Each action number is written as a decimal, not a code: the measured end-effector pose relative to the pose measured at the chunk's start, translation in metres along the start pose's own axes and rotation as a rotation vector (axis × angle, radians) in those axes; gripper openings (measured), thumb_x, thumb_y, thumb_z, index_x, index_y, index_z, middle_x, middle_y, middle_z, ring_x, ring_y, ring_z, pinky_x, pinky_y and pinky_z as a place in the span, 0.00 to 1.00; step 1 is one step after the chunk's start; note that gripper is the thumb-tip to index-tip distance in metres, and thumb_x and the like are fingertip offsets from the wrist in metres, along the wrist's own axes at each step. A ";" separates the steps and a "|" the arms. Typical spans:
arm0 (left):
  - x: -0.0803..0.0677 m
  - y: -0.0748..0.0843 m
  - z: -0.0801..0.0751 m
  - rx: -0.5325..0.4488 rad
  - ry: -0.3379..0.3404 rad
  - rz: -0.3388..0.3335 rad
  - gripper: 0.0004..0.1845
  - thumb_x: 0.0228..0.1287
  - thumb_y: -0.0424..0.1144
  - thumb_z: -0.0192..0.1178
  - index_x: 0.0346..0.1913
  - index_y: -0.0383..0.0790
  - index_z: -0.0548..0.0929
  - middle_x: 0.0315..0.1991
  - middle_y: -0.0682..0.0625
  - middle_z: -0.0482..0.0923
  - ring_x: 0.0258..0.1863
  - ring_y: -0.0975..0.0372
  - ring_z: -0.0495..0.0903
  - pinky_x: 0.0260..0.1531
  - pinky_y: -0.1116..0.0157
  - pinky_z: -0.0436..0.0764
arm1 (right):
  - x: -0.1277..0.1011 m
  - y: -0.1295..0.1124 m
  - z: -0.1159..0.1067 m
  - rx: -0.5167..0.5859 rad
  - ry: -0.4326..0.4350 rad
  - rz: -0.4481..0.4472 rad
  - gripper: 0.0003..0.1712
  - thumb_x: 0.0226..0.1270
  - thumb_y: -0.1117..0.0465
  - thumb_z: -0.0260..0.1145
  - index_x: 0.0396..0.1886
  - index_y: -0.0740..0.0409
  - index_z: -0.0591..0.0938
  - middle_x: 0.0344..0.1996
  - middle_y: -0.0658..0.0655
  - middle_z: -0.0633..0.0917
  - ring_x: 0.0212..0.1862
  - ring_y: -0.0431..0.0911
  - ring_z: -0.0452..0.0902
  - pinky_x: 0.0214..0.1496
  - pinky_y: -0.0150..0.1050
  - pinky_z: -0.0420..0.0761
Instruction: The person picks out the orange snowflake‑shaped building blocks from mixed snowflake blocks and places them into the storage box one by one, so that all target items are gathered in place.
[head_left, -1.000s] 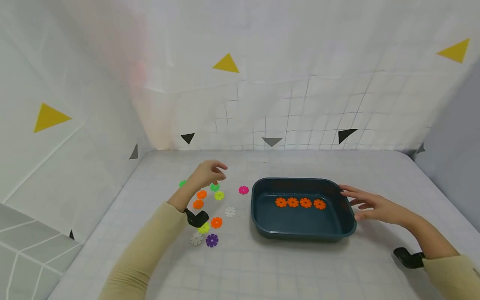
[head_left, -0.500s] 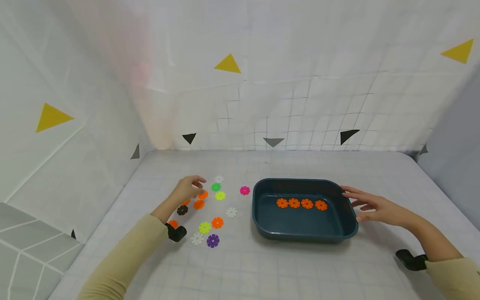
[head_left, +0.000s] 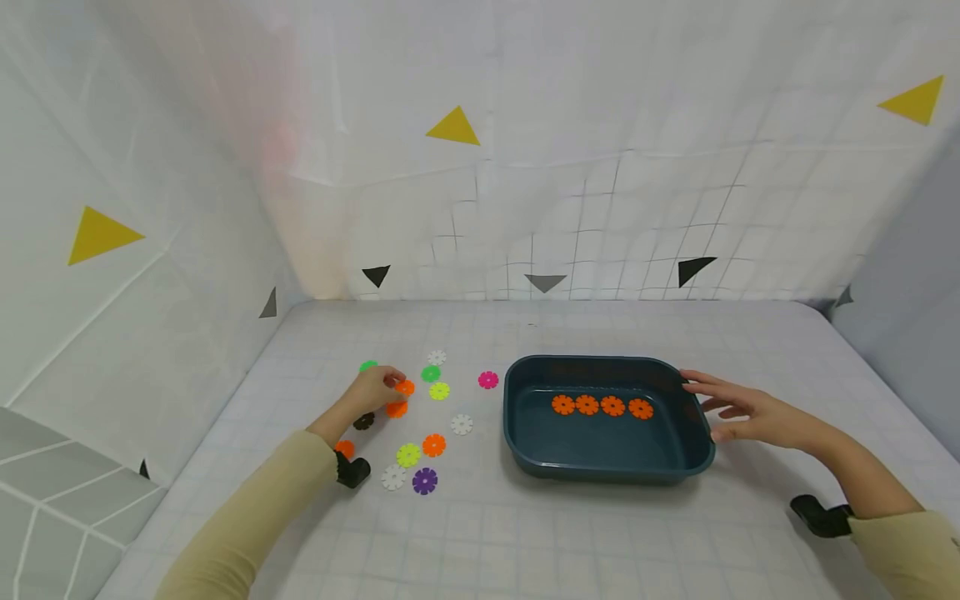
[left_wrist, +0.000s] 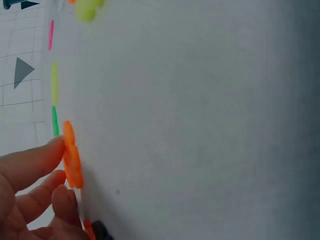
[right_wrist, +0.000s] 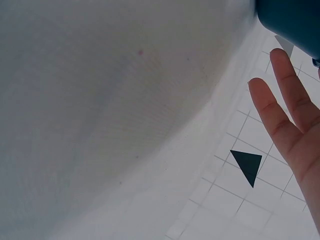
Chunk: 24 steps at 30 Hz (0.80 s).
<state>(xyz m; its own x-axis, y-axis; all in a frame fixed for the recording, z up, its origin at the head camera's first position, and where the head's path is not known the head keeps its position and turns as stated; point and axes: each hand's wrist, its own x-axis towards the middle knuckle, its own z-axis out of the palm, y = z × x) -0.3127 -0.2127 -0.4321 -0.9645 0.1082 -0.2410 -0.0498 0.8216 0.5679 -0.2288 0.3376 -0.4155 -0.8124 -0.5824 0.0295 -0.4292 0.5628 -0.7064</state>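
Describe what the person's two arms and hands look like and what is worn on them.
Both arms wear long, plain pale-yellow sleeves: the left sleeve and the right sleeve each end at the wrist. A small black device sits at each cuff, the left wrist device and the right wrist device. The left hand and right hand are bare, with no gloves, rings or watch visible.

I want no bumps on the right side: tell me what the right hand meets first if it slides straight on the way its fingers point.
The right hand points left at the dark blue tray; its fingertips look already at the tray's right rim, so that comes first.
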 end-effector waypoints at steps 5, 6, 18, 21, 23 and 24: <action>0.004 -0.001 0.001 -0.003 -0.001 -0.026 0.20 0.55 0.37 0.64 0.50 0.34 0.77 0.47 0.40 0.74 0.43 0.53 0.73 0.45 0.57 0.74 | 0.000 0.002 0.001 -0.003 0.002 0.010 0.37 0.60 0.65 0.62 0.68 0.61 0.59 0.62 0.22 0.51 0.51 0.27 0.66 0.43 0.50 0.72; 0.004 -0.001 0.001 -0.005 -0.003 -0.029 0.20 0.55 0.37 0.64 0.50 0.34 0.76 0.46 0.40 0.74 0.42 0.53 0.72 0.45 0.58 0.74 | 0.000 0.002 0.001 -0.001 0.001 0.007 0.37 0.60 0.65 0.62 0.68 0.62 0.59 0.63 0.22 0.51 0.51 0.27 0.66 0.43 0.50 0.72; 0.006 -0.001 -0.001 -0.046 -0.012 -0.039 0.21 0.54 0.37 0.65 0.50 0.35 0.74 0.44 0.41 0.73 0.37 0.55 0.73 0.35 0.64 0.74 | -0.001 0.002 0.000 -0.007 0.005 0.004 0.36 0.60 0.65 0.62 0.68 0.60 0.60 0.63 0.22 0.51 0.50 0.28 0.67 0.42 0.46 0.73; 0.006 -0.003 -0.002 -0.070 -0.012 -0.053 0.21 0.54 0.37 0.65 0.50 0.36 0.74 0.44 0.41 0.73 0.33 0.57 0.73 0.30 0.67 0.74 | -0.001 0.002 0.000 0.003 0.001 0.001 0.36 0.60 0.65 0.62 0.68 0.61 0.60 0.63 0.22 0.51 0.51 0.28 0.67 0.42 0.46 0.73; 0.007 -0.004 -0.004 -0.082 -0.007 -0.065 0.21 0.54 0.37 0.65 0.51 0.36 0.75 0.43 0.41 0.73 0.30 0.58 0.73 0.27 0.68 0.73 | -0.001 0.002 0.000 0.003 0.003 0.009 0.37 0.60 0.65 0.62 0.68 0.60 0.60 0.63 0.23 0.51 0.51 0.29 0.67 0.43 0.46 0.73; 0.006 -0.004 -0.004 -0.094 -0.006 -0.071 0.22 0.54 0.38 0.65 0.52 0.36 0.74 0.43 0.41 0.74 0.28 0.59 0.73 0.26 0.68 0.73 | -0.001 0.002 0.000 0.006 0.002 0.006 0.37 0.60 0.65 0.62 0.68 0.60 0.59 0.63 0.23 0.51 0.51 0.29 0.67 0.43 0.47 0.73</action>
<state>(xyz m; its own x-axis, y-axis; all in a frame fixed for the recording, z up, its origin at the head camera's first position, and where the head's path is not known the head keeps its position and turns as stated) -0.3197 -0.2176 -0.4325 -0.9562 0.0545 -0.2877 -0.1426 0.7714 0.6202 -0.2288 0.3386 -0.4169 -0.8156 -0.5780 0.0266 -0.4219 0.5626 -0.7110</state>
